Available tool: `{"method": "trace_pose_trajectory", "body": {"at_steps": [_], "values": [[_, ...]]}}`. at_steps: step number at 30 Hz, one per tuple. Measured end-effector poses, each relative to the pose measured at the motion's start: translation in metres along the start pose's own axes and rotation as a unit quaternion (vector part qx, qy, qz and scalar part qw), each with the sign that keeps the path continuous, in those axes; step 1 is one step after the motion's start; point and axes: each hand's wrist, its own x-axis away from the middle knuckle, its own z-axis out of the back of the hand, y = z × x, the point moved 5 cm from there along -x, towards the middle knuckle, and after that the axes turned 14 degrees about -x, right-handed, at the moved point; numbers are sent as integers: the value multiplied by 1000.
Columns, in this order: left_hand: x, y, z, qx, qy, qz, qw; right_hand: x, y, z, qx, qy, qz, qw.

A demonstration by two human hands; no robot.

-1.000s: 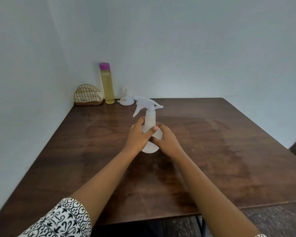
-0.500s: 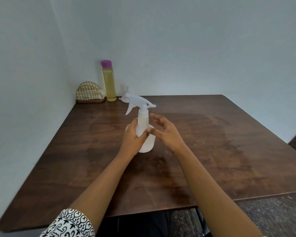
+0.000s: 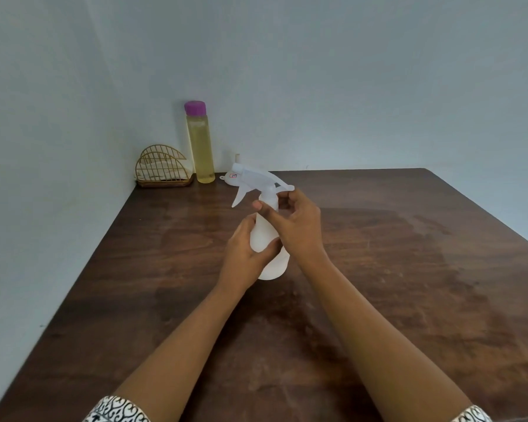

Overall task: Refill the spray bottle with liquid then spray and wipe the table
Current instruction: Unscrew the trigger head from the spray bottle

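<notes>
White plastic spray bottle (image 3: 267, 239) stands mid-table (image 3: 409, 269), left hand (image 3: 250, 248) wrapped round its body while the right hand (image 3: 296, 226) has climbed to pinch the neck collar, likely starting to unscrew the trigger head.

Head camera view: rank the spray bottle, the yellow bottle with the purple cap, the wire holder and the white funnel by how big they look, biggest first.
1. spray bottle, though it stands nearest the camera
2. yellow bottle
3. wire holder
4. white funnel, mostly hidden behind the sprayer head, so its rank is unsure
</notes>
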Motion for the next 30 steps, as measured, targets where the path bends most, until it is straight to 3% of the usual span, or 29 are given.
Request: {"method": "trace_pose_trajectory", "body": {"at_steps": [9, 12, 15, 18, 21, 26, 30], "values": [[-2, -2, -1, -13, 4, -7, 1000, -4, 6, -1, -84, -52, -5, 995], [-2, -1, 0, -23, 6, -7, 1000, -9, 6, 2, -109, -122, -30, 986], [-3, -1, 0, -23, 2, -2, 1000, -16, 9, 5, -162, -220, -95, 957], [-4, -2, -1, -15, 2, -1, 1000, -13, 11, 3, -207, -264, -138, 932], [-5, -4, -2, -9, 1, 1, 1000, -12, 18, 1, -212, -222, -120, 944], [-7, -3, -1, -16, 5, -6, 1000, -12, 21, 3, -118, -107, -38, 986], [-7, -5, -2, -14, 2, -2, 1000, -10, 20, 4, -182, -160, -64, 968]]}}
